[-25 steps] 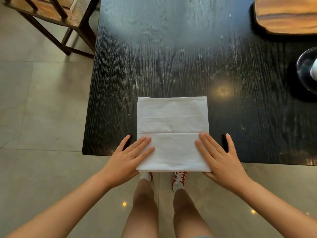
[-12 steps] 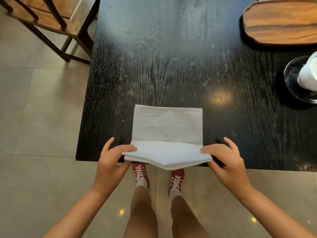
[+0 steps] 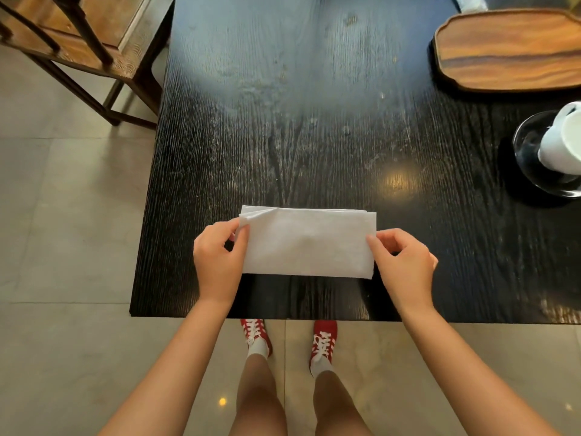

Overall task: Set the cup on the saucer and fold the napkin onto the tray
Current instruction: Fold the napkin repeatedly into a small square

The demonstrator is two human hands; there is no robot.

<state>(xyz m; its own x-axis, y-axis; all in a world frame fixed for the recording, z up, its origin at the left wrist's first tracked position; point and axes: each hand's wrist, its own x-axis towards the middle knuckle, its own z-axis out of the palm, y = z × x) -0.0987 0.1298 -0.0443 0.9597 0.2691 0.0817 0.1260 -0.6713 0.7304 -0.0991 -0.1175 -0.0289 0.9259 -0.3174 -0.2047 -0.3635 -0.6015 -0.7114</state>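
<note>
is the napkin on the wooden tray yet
No, the napkin lies on the black table near its front edge, pinched by the left hand and right hand, apart from the tray.

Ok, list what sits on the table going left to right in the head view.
Left hand → napkin → right hand → wooden tray → glass saucer → white cup.

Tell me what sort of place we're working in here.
Probably a dining area, in a home or a café: a black wood-grain table, a brown wooden chair on pale floor tiles, and an oval wooden serving tray.
</note>
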